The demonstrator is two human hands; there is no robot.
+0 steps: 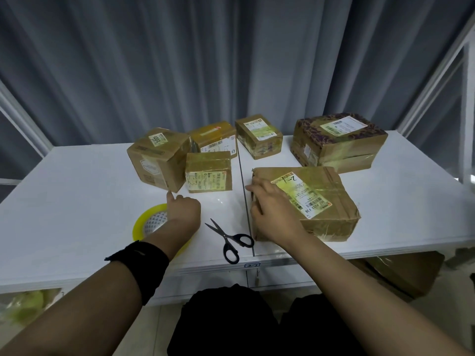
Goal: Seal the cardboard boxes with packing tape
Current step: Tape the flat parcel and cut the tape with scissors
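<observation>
A flat cardboard box [326, 209] with a yellow-green label lies at the near right of the white table [77, 196]. My right hand [272, 209] rests on its top left edge, fingers stretched toward the far left corner, thumb down the side. My left hand [183, 209] hovers over a yellow roll of packing tape [142, 224], partly hiding it. Its index finger points at the lower corner of a tilted box [156, 160]; the other fingers are tucked out of sight. Black-handled scissors [228, 238] lie shut between my hands.
A small box [208, 173] stands beside the tilted one. Behind are two more boxes [216, 137] [258, 136], and a large taped box [339, 142] at the back right. A seam [243, 181] splits the table. Cardboard [401, 273] sits under it. Grey curtain behind.
</observation>
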